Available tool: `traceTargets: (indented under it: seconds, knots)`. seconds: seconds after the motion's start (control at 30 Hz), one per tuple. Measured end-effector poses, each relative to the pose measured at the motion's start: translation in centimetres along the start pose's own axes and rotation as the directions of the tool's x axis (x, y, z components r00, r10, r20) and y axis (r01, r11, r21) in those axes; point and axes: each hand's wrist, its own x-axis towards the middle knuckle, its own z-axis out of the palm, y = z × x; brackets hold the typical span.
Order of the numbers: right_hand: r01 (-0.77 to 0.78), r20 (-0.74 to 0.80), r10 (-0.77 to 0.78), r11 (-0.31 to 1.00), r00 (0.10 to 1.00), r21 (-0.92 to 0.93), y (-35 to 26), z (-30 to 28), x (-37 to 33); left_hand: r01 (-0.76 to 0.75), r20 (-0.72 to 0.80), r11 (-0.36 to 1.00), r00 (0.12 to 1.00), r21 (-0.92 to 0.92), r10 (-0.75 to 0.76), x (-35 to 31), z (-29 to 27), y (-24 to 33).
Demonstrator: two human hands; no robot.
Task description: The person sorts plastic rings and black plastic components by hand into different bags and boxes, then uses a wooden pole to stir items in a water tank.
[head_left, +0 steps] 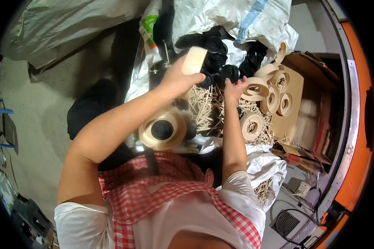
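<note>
My left hand [178, 79] grips a cream plastic ring-like piece [194, 60] tilted on its side, with the thumb along its lower edge beside a black round part [205, 79]. In my right hand [236, 90], a black round cap [230, 73] sits between thumb and fingers. Several more black round parts [215, 52] are heaped just beyond both hands. Below the hands spreads a pile of small cream pegs [203, 108]. Closer to my body stands a round cream piece [176, 135] with a black disc [162, 130] at its centre.
Several cream rings [271, 99] lie to the right, against an open cardboard box [309, 112]. White woven sacks [220, 18] stand at the far side. A grey machine with cables [291, 220] is at lower right, beside an orange frame [361, 124]. A blue stool [0, 124] is far left.
</note>
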Motion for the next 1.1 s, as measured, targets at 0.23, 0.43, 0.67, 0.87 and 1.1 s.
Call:
traceTargets:
  seconds: [0.23, 0.43, 0.67, 0.87, 1.1]
  knots:
    - [0.644, 0.565, -0.397, 0.684, 0.723, -0.343, -8.7, -1.8, -8.8, 0.129, 0.224, 0.991, 0.967, -0.03, -0.119, -0.8, 1.6, 0.1]
    - [0.894, 0.634, -0.725, 0.433, 0.269, 0.116, -8.1, -5.3, -8.0, 0.463, 0.444, 0.886, 0.794, 0.002, -0.416, -0.2, 0.9, 0.8]
    - [-0.36, 0.669, 0.159, 0.917, 0.726, 0.173, -9.7, -4.6, -8.1, 0.114, 0.385, 0.982, 0.908, 0.148, -0.163, -1.4, 1.7, 0.0]
    - [-0.224, 0.747, 0.013, 0.958, 0.664, 0.182, -8.2, -4.2, -8.7, 0.004, 0.383, 0.979, 0.92, 0.202, -0.083, -1.6, 1.8, 0.1]
    - [-0.406, 0.574, 0.282, 0.909, 0.769, 0.096, -8.0, -3.1, -8.7, -0.017, 0.321, 0.985, 0.946, 0.173, -0.04, -1.5, 1.8, -0.5]
